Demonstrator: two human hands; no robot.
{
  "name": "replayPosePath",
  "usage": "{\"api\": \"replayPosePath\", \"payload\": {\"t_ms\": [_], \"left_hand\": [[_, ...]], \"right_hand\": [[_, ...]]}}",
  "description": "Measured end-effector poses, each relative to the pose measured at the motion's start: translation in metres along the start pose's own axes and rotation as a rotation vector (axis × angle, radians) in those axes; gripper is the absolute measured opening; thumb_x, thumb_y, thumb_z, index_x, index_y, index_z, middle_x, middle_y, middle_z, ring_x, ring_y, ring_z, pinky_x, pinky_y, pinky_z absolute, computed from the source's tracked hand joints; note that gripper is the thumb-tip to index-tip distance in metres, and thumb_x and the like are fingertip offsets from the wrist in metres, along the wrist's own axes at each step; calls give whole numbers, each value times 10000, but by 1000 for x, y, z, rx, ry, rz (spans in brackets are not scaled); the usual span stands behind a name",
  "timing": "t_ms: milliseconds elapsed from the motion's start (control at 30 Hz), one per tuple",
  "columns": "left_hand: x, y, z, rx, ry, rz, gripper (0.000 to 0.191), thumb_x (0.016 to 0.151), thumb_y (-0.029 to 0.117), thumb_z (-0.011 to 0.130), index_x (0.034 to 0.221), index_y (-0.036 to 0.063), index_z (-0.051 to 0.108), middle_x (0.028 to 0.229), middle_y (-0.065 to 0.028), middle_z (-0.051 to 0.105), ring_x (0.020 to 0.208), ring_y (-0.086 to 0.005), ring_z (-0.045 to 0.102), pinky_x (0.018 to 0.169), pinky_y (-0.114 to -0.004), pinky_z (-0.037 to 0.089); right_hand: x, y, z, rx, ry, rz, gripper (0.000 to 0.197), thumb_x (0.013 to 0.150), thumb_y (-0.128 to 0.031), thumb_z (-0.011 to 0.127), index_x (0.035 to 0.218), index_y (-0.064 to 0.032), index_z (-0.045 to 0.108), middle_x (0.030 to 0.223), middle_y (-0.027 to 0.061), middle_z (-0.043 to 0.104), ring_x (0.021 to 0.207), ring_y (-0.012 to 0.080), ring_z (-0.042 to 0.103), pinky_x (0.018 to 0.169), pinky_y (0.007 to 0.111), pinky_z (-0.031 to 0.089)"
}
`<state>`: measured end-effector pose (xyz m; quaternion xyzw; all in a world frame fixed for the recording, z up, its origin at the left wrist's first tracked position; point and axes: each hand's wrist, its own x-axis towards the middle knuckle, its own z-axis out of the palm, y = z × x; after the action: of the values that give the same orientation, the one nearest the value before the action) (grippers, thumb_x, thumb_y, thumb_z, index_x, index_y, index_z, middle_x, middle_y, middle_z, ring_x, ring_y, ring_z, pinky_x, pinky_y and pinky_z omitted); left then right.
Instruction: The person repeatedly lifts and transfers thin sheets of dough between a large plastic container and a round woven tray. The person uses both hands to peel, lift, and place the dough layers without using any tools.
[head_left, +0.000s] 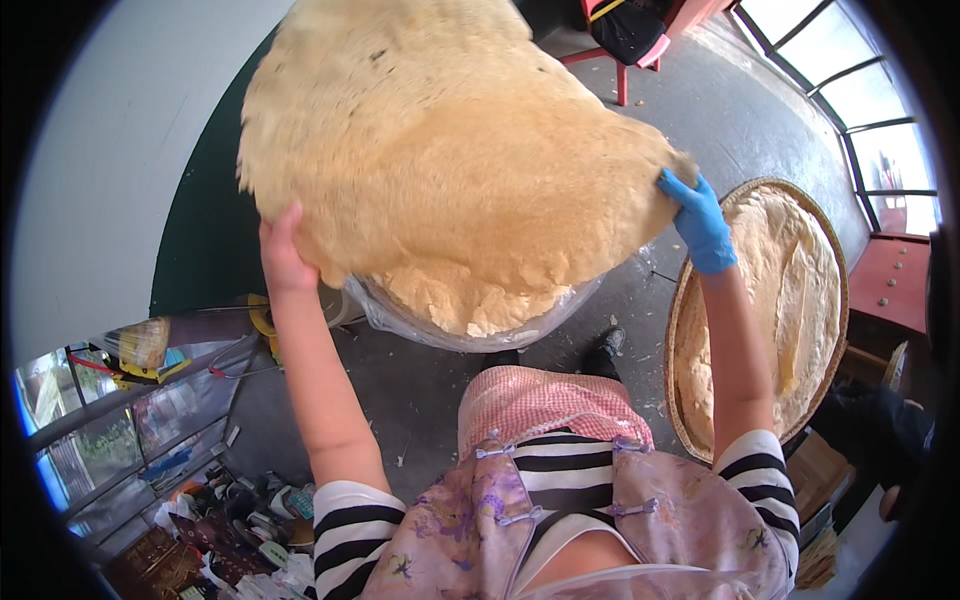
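Observation:
A very large, thin sheet of flatbread (465, 165), browned in patches, is held up in front of me by its two sides. My left hand (287, 251), bare, pinches its near left edge with the thumb on top. My right hand (700, 217), in a blue glove, grips its right corner. Below the sheet, more flatbread (472, 304) lies in a container lined with clear plastic (420, 339); the sheet hides most of it. The far part of the sheet is blurred and runs to the top of the view.
At the right stands a big round woven tray (841, 315) holding more flatbread (799, 285). A red chair (621, 82) with a black item is at the top. Red drawers (889, 285) are at far right. Shoes and bags (255, 517) lie at lower left.

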<state>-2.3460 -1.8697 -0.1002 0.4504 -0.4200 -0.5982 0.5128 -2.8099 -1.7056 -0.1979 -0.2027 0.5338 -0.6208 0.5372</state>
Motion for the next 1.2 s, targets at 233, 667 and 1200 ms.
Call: {"api": "replayPosePath", "payload": {"t_ms": [233, 667, 1200], "left_hand": [[-216, -202, -58, -548, 357, -469, 378, 921, 126, 552, 1281, 58, 458, 1256, -94, 541, 1098, -231, 562, 930, -392, 482], [-177, -295, 84, -539, -551, -834, 636, 908, 397, 564, 1371, 17, 353, 1087, -137, 626, 924, -171, 624, 801, -283, 535], [-57, -355, -43, 1042, -767, 160, 540, 733, 262, 741, 1210, 90, 557, 1307, -127, 480, 1238, -305, 407, 1053, -439, 300]], "right_hand": [[178, 65, 163, -1129, -314, -160, 437, 766, -148, 700, 1177, -31, 606, 1048, 115, 662, 939, 207, 630, 868, 323, 477], [258, 203, 267, -1716, -117, -972, 588, 767, -117, 657, 1321, -188, 472, 1267, 73, 537, 1210, 268, 468, 1007, 422, 344], [99, 250, 40, -1423, 302, -180, 792, 656, -254, 801, 1343, -89, 445, 1161, 148, 583, 1097, 301, 550, 948, 379, 430]]}}
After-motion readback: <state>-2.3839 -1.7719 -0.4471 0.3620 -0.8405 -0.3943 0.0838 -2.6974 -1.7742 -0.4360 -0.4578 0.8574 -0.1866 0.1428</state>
